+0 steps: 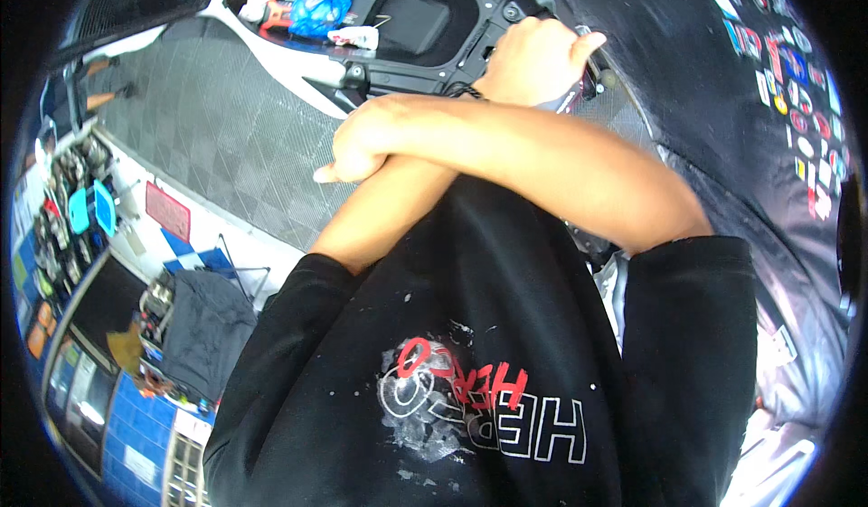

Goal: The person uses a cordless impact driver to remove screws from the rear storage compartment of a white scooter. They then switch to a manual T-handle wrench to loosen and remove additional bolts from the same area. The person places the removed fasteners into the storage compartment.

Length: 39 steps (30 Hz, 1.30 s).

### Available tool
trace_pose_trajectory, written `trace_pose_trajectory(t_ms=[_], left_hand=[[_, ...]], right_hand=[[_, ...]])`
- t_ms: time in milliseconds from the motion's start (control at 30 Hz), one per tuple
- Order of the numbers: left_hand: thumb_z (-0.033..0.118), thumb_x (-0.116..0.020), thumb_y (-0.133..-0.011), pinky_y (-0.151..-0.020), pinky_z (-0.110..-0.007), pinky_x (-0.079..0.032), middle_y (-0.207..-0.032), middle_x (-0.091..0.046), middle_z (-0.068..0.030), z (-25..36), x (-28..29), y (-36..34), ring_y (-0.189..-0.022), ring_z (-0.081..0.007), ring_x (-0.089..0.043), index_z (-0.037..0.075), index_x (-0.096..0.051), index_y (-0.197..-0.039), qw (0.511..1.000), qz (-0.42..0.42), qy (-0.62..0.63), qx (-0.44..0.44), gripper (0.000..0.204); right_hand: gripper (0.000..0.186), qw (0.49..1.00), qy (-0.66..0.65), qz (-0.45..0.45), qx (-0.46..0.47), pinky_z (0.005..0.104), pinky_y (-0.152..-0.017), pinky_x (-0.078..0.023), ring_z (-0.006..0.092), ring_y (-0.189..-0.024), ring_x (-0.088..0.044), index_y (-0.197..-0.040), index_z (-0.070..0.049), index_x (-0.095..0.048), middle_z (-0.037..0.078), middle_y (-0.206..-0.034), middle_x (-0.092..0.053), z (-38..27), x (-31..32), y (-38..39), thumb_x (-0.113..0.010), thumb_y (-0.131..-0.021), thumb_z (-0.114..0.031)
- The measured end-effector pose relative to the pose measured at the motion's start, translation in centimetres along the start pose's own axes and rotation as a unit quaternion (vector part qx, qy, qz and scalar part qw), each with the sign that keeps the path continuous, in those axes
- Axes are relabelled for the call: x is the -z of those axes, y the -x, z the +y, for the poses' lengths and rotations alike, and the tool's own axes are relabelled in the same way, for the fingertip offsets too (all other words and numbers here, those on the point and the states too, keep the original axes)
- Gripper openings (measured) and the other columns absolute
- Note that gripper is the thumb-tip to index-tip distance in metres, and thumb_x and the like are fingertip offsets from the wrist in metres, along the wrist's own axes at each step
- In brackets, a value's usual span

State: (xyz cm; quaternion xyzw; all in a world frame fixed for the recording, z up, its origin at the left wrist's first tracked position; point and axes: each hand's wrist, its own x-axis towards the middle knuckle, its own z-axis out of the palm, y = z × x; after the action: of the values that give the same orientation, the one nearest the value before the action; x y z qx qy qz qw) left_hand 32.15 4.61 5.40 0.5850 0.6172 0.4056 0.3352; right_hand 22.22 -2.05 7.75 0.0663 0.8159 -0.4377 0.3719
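My forearms are crossed, the right one over the left. My left hand (535, 62) reaches to the right beside the black frame (493, 42) of an opened scooter body. Its fingers are curled out of sight and its thumb sticks out to the right. On the other side, my right hand (362, 141) is bent round close to the end of a white curved panel (285, 69). The fingers there curl under too, with the thumb tip showing at the lower left. Whatever either hand grips is hidden beneath it. A dark cord bracelet (463, 89) shows by the crossed wrists.
An open black compartment (425, 23) holds a blue plastic bag (321, 5). Grey patterned flooring (217, 100) spreads out at the left. A black surface with stickers (723, 100) rises at the right. Dark cloth (208, 326) hangs at the lower left, near cluttered shelves.
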Motion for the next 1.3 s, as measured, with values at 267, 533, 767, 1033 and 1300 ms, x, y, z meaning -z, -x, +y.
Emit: trace_pose_trajectory(t_ms=[267,533,767,1033,1300], left_hand=[[0.047,-0.052,-0.103,-0.045,-0.033,-0.026,-0.046,-0.034,-0.0021,-1.5,0.8,-1.2,-0.044,-0.0135,-0.032,0.012,-0.040,-0.051,0.896,-0.319,0.261,0.163,0.064],[0.050,-0.059,-0.096,-0.041,-0.022,-0.016,-0.051,-0.030,0.0101,-2.5,1.2,-3.6,-0.043,-0.0020,-0.024,0.020,-0.031,-0.056,0.797,-0.445,0.336,0.233,0.057],[0.043,-0.057,-0.102,-0.044,-0.025,-0.018,-0.053,-0.028,0.0075,-3.2,2.3,-3.3,-0.046,-0.0055,-0.026,0.019,-0.032,-0.059,0.795,-0.425,0.349,0.257,0.055],[0.041,-0.039,-0.107,-0.060,-0.035,-0.027,-0.055,-0.018,0.0016,-12.4,13.1,-0.2,-0.057,-0.0172,-0.023,0.019,-0.024,-0.058,0.666,-0.215,0.671,0.242,0.055],[0.034,-0.046,-0.101,-0.093,-0.045,-0.039,-0.058,-0.027,0.0007,-13.2,13.9,10.4,-0.062,-0.0179,-0.036,0.016,-0.029,-0.059,0.694,-0.021,0.706,0.139,0.049]], right_hand=[[0.044,0.712,-0.479,0.514,0.002,0.0302,-0.045,-0.032,0.0107,-0.042,-0.037,-0.057,-0.002,-0.050,0.000,-0.047,-0.044,-0.4,-8.7,14.9,-0.060,-0.097,-0.016],[0.041,0.253,-0.915,0.193,0.248,0.0500,-0.106,-0.045,0.0310,-0.116,-0.061,-0.126,-0.001,-0.055,0.013,-0.116,-0.065,2.8,-10.7,2.7,-0.042,-0.109,-0.036],[0.031,0.252,-0.930,0.222,0.150,0.0534,-0.095,-0.050,0.0257,-0.094,-0.062,-0.101,-0.010,-0.048,0.005,-0.084,-0.054,1.5,-11.8,3.5,-0.043,-0.109,-0.039],[0.037,0.485,-0.788,0.373,-0.066,0.0214,-0.046,-0.032,0.0039,-0.052,-0.042,-0.125,0.003,-0.055,-0.004,-0.067,-0.049,4.0,-14.7,14.4,-0.068,-0.099,-0.021],[0.037,0.370,-0.354,0.839,-0.183,0.0236,-0.044,-0.035,0.0026,-0.049,-0.047,-0.066,-0.004,-0.054,-0.003,-0.053,-0.048,10.1,-10.8,11.2,-0.070,-0.096,-0.019]])
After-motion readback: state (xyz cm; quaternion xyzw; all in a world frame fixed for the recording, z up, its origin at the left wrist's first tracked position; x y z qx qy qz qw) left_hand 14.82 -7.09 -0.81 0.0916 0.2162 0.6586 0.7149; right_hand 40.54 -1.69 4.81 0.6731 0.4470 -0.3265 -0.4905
